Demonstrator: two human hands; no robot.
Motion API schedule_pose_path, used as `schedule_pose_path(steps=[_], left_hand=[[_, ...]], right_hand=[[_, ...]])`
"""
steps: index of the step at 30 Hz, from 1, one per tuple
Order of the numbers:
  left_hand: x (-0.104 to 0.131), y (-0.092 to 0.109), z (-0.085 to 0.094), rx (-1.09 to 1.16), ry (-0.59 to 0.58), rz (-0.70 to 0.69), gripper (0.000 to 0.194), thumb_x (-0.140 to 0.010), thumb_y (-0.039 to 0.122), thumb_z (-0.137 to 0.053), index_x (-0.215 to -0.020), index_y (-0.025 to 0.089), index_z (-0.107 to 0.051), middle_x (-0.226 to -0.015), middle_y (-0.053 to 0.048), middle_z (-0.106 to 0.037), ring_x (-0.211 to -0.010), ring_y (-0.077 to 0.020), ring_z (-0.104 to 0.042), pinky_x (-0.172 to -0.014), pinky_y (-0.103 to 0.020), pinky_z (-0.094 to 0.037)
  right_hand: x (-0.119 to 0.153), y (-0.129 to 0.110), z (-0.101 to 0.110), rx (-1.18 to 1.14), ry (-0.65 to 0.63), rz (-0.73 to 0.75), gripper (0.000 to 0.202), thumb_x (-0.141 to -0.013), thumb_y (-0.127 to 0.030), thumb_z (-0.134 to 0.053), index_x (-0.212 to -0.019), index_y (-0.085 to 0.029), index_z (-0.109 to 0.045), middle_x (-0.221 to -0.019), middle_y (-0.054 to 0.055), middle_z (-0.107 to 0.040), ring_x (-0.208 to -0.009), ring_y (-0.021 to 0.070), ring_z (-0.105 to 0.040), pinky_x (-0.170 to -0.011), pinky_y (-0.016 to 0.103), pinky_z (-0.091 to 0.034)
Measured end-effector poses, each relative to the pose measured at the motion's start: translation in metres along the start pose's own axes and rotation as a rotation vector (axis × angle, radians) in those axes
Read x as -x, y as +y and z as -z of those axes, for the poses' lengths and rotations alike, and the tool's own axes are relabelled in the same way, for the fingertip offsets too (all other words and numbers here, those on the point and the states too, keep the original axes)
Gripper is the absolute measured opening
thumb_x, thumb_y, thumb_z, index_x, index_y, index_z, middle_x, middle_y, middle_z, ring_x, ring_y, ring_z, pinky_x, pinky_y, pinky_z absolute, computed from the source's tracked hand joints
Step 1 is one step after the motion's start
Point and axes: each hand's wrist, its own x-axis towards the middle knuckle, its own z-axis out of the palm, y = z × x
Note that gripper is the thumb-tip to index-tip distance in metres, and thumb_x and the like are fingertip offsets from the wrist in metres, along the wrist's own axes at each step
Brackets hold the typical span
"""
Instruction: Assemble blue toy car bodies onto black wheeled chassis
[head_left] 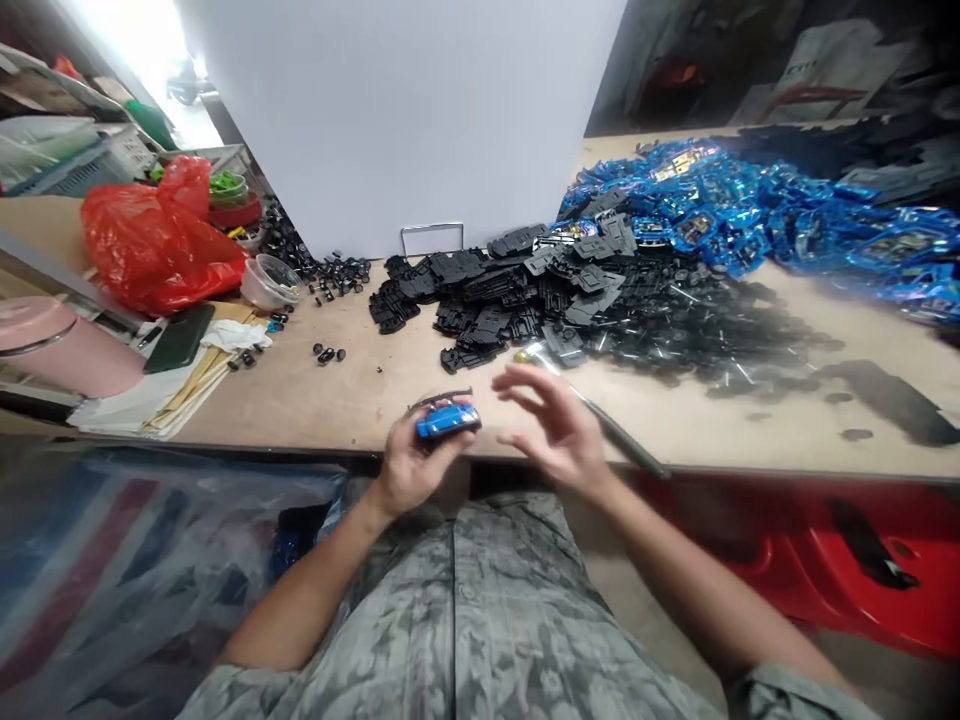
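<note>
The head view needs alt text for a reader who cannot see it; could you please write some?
A person's left hand holds a small blue plastic toy car near the front edge of a tan table; the open right hand hovers beside it. Behind lie heaped flat black plastic parts, with shiny blue plastic pieces farther right.

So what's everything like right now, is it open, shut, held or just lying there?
Blue toy car, held
Left hand, closed around the car
Right hand, open, holding nothing
Black plastic pieces, piled loosely
Shiny blue pieces, heaped
Long tool, lying down
Clear tub, open
Red bag, crumpled
Pink flask, looks shut
</note>
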Motion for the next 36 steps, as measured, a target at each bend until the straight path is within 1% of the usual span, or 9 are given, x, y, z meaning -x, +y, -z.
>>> schedule_pose_path(steps=[2, 4, 8, 11, 14, 19, 24, 30, 36], left_hand=[[-0.004, 0.003, 0.01, -0.139, -0.129, -0.19, 0.032, -0.087, 0.023, -0.076, -0.118, 0.018, -0.071, -0.118, -0.013, -0.077, -0.11, -0.0254, -0.074, -0.102, -0.039, -0.058], [-0.006, 0.004, 0.015, -0.241, -0.2, -0.346, 0.039, -0.086, 0.021, -0.075, -0.124, 0.018, -0.067, -0.119, -0.014, -0.076, -0.111, -0.0262, -0.074, -0.099, -0.039, -0.06], [-0.009, 0.004, 0.019, -0.353, -0.225, -0.487, 0.047, -0.087, 0.023, -0.074, -0.131, 0.017, -0.059, -0.115, -0.015, -0.076, -0.105, -0.0266, -0.075, -0.091, -0.038, -0.062], [-0.01, 0.005, 0.022, -0.388, -0.263, -0.508, 0.048, -0.087, 0.021, -0.071, -0.133, 0.017, -0.056, -0.113, -0.015, -0.076, -0.103, -0.0265, -0.075, -0.089, -0.037, -0.062], [-0.009, 0.005, 0.023, -0.381, -0.277, -0.527, 0.052, -0.084, 0.017, -0.071, -0.134, 0.017, -0.054, -0.112, -0.014, -0.075, -0.104, -0.0267, -0.075, -0.09, -0.037, -0.062], [-0.009, 0.007, 0.027, -0.393, -0.301, -0.489, 0.047, -0.085, 0.019, -0.071, -0.129, 0.017, -0.057, -0.11, -0.013, -0.075, -0.1, -0.025, -0.075, -0.088, -0.034, -0.062], [-0.019, 0.009, 0.033, -0.468, -0.373, -0.555, 0.04, -0.089, 0.028, -0.07, -0.125, 0.016, -0.058, -0.106, -0.013, -0.075, -0.093, -0.024, -0.074, -0.082, -0.034, -0.061], [-0.026, 0.009, 0.032, -0.412, -0.452, -0.524, 0.033, -0.093, 0.037, -0.068, -0.118, 0.017, -0.059, -0.095, -0.008, -0.073, -0.081, -0.0212, -0.071, -0.072, -0.031, -0.056], [-0.028, 0.011, 0.03, -0.411, -0.546, -0.478, 0.026, -0.097, 0.043, -0.061, -0.1, 0.018, -0.058, -0.08, -0.005, -0.067, -0.071, -0.0181, -0.065, -0.064, -0.028, -0.051]], right_hand=[[-0.018, -0.023, 0.016, 0.175, -0.24, 0.166, 0.057, -0.089, -0.037, -0.078, -0.139, -0.022, -0.055, -0.125, 0.013, -0.067, -0.113, 0.0243, -0.066, -0.096, 0.041, -0.057], [-0.034, -0.042, 0.026, 0.302, -0.417, 0.262, 0.041, -0.093, -0.035, -0.074, -0.128, -0.017, -0.061, -0.115, 0.012, -0.068, -0.104, 0.0219, -0.065, -0.09, 0.036, -0.056], [-0.047, -0.057, 0.027, 0.482, -0.572, 0.334, 0.019, -0.099, -0.03, -0.06, -0.108, -0.013, -0.062, -0.098, 0.011, -0.063, -0.087, 0.0195, -0.058, -0.075, 0.031, -0.05], [-0.041, -0.052, 0.019, 0.52, -0.574, 0.415, 0.013, -0.1, -0.025, -0.052, -0.104, -0.014, -0.058, -0.09, 0.009, -0.059, -0.081, 0.0201, -0.053, -0.071, 0.031, -0.046], [-0.031, -0.046, 0.012, 0.53, -0.497, 0.461, 0.014, -0.1, -0.023, -0.05, -0.108, -0.013, -0.057, -0.092, 0.012, -0.06, -0.082, 0.0214, -0.053, -0.072, 0.033, -0.045], [-0.026, -0.046, 0.014, 0.484, -0.491, 0.367, 0.016, -0.102, -0.028, -0.054, -0.11, -0.014, -0.057, -0.094, 0.011, -0.062, -0.084, 0.0206, -0.056, -0.074, 0.033, -0.046], [-0.033, -0.051, 0.018, 0.478, -0.496, 0.339, 0.025, -0.1, -0.038, -0.061, -0.107, -0.014, -0.056, -0.095, 0.01, -0.062, -0.084, 0.0202, -0.055, -0.075, 0.031, -0.044], [-0.041, -0.053, 0.015, 0.532, -0.593, 0.344, 0.013, -0.099, -0.028, -0.056, -0.099, -0.015, -0.057, -0.086, 0.007, -0.059, -0.077, 0.0187, -0.05, -0.07, 0.029, -0.039], [-0.034, -0.047, 0.008, 0.494, -0.589, 0.421, 0.007, -0.096, -0.018, -0.052, -0.09, -0.017, -0.055, -0.081, 0.005, -0.055, -0.073, 0.0183, -0.048, -0.067, 0.029, -0.037]])
